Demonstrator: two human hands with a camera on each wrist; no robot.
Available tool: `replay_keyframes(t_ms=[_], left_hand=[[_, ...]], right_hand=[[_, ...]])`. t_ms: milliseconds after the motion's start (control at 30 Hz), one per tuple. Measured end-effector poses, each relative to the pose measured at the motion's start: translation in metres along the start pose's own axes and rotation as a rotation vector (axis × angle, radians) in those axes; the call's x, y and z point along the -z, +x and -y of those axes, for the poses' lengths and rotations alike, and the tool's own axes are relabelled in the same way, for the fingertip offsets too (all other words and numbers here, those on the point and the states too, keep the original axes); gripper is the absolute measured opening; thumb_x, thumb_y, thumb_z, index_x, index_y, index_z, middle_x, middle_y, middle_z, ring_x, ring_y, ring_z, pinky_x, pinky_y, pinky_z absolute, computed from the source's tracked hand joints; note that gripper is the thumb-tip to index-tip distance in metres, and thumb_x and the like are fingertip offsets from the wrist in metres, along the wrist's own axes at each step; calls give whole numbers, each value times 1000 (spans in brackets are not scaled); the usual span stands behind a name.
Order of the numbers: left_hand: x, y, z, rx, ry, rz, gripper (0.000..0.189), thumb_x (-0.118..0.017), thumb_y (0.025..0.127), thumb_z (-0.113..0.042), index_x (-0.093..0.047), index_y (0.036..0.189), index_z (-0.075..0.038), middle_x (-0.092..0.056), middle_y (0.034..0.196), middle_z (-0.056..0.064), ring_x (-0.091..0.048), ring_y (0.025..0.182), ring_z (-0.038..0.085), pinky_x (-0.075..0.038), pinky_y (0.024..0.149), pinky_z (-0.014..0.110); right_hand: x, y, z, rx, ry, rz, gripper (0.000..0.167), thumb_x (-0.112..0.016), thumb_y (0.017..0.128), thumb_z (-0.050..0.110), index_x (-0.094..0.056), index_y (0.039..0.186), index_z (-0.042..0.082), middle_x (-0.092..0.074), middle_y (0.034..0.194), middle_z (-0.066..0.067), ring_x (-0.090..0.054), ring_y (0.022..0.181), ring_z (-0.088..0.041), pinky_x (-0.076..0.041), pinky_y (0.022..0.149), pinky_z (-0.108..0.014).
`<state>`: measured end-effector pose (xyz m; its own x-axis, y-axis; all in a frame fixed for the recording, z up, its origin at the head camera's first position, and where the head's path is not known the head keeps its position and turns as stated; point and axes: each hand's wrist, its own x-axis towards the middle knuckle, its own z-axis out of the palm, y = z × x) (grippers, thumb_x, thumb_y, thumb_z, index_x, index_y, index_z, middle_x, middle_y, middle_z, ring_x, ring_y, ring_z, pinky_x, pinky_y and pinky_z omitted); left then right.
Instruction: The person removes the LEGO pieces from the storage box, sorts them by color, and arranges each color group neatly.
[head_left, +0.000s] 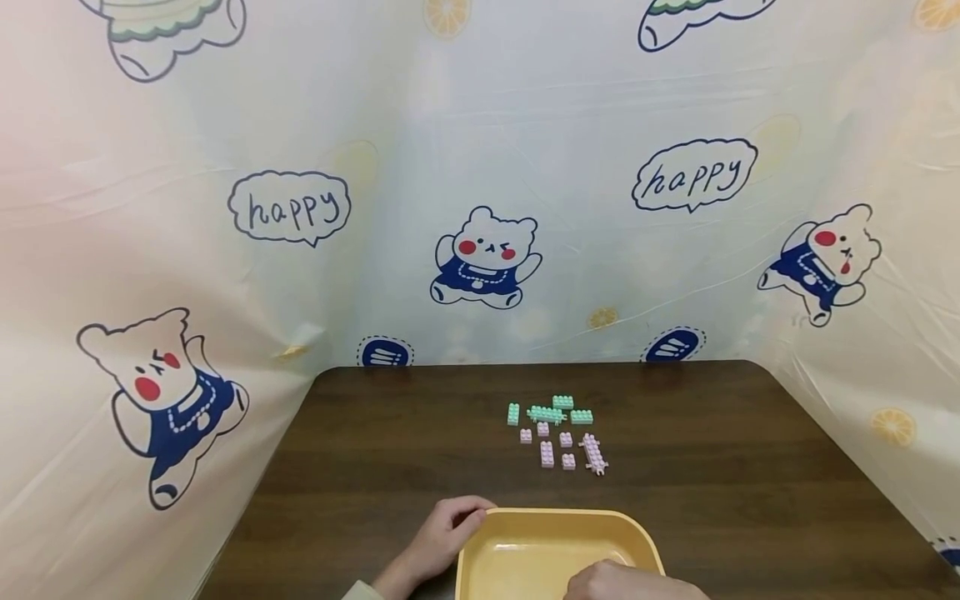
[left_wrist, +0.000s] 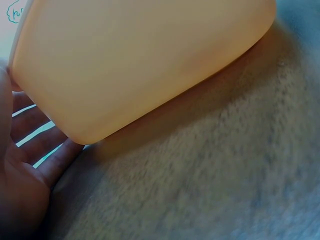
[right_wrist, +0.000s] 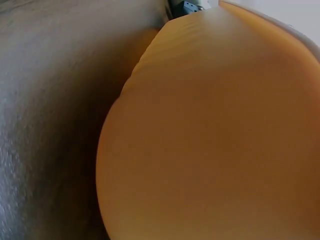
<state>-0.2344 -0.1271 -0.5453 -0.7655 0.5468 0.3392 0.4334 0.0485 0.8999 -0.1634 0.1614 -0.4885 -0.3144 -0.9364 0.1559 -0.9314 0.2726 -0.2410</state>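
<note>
A yellow plastic basin (head_left: 558, 513) with rounded corners stands at the table's near edge in the head view. My left hand (head_left: 438, 537) grips its far left corner, thumb by the rim. In the left wrist view, the fingers (left_wrist: 32, 122) of that hand spread along the outside of the basin wall (left_wrist: 145, 60). My right hand (head_left: 630, 581) reaches across the right rim into the basin, knuckles up; its fingertips are hidden, and I cannot tell what they hold. Only the basin's outer wall (right_wrist: 200, 130) fills most of the right wrist view.
Beyond the basin, several mint green building bricks (head_left: 581, 417) lie on the dark wooden table (head_left: 375, 442). Nearer are several pink bricks (head_left: 547, 454) and a long pink piece (head_left: 594, 454) with side pegs. A patterned cloth (head_left: 480, 125) hangs behind and along both sides.
</note>
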Motion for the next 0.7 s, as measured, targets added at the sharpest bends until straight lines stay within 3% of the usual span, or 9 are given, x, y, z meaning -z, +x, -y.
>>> replay_keyframes(t_ms=[167, 433, 567, 700], left_hand=[[1, 0, 2, 23, -5, 4, 24, -48, 102, -12, -68, 110, -1, -71, 100, 19, -67, 85, 10, -58, 70, 29], [1, 0, 3, 26, -18, 10, 24, -48, 103, -12, -68, 110, -2, -71, 100, 19, -67, 85, 9, -58, 70, 29], [1, 0, 3, 13, -20, 9, 24, -47, 103, -11, -68, 110, -1, -71, 100, 19, -66, 84, 8, -58, 69, 28], [0, 0, 2, 3, -16, 2, 24, -47, 102, -10, -68, 110, -1, -71, 99, 18, -66, 84, 6, -57, 69, 27]], right_hand=[[-2, -2, -2, 18, -39, 12, 30, -70, 78, 17, -47, 67, 31, -31, 68, 25, -24, 61, 17, -21, 51, 0], [-7, -2, -8, 41, -62, -4, 25, -69, 76, 14, -51, 65, 27, -34, 66, 22, -21, 63, 17, -21, 51, 0], [-2, -1, -6, -3, 36, -17, 22, -68, 84, 19, -54, 70, 29, -39, 69, 24, -28, 66, 19, -27, 54, 1], [13, -1, -7, -130, 277, 10, 10, -63, 95, 31, -66, 85, 30, -53, 78, 24, -44, 72, 17, -40, 62, -2]])
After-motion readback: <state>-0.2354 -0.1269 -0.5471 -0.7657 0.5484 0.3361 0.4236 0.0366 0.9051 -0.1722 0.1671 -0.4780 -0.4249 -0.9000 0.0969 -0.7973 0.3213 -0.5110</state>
